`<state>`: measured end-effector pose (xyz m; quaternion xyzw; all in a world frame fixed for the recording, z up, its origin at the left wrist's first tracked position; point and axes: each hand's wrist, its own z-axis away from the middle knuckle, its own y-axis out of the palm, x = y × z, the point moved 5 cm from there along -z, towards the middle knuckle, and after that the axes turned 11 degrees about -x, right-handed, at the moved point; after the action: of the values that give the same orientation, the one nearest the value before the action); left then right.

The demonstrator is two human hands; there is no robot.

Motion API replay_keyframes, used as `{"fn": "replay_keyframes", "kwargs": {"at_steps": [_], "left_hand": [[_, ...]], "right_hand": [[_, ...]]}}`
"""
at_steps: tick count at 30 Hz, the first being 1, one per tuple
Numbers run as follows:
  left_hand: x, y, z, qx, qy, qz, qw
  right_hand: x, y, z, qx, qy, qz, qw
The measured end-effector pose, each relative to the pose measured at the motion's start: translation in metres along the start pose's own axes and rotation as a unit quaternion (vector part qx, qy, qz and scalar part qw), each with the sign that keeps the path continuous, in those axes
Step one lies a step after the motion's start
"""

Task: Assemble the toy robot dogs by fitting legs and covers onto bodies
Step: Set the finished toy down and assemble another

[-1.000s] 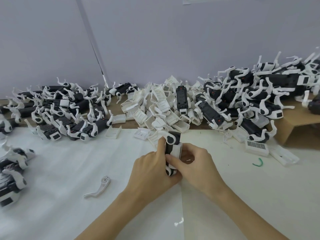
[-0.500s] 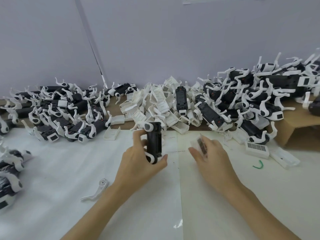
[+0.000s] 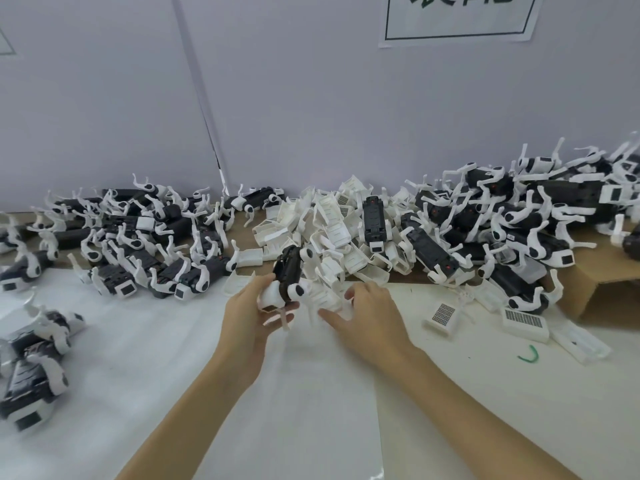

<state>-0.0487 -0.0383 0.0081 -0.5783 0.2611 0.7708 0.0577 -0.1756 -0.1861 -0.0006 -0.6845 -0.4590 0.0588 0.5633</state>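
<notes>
Dogs [image 3: 114, 244] with legs on lie in a big pile at the far left of the white surface [image 3: 138, 375]. The left hand [image 3: 252, 323] grips a black dog body [image 3: 289, 271], tilted up, just above the surface. The right hand [image 3: 367, 317] sits just beside it, fingers curled on a white cover [image 3: 323, 296]. White covers [image 3: 332, 230] heap up right behind the hands. More dogs [image 3: 519, 220] crowd the far right, near a cardboard edge [image 3: 595, 271]. Bare white room lies below both arms.

Dog body [image 3: 288, 270] black; covers [image 3: 332, 230] white.
</notes>
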Motion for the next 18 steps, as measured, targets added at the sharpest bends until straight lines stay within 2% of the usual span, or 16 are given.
{"fn": "replay_keyframes", "kwargs": {"at_steps": [3, 8, 12, 18], "left_hand": [[-0.003, 0.001, 0.003, 0.006, 0.005, -0.003, 1.000], [-0.001, 0.004, 0.002, 0.031, 0.006, -0.023, 0.999], [-0.007, 0.004, 0.002, 0.004, 0.051, -0.072, 0.996], [0.000, 0.001, 0.000, -0.005, 0.096, -0.124, 0.988]], "right_hand": [[0.012, 0.013, -0.008, -0.011, 0.006, 0.033, 0.999], [0.003, 0.005, -0.005, -0.049, -0.001, -0.064, 0.997], [-0.010, 0.001, -0.002, -0.024, 0.003, -0.096, 0.995], [0.000, 0.019, -0.010, -0.032, 0.089, -0.027, 0.995]]}}
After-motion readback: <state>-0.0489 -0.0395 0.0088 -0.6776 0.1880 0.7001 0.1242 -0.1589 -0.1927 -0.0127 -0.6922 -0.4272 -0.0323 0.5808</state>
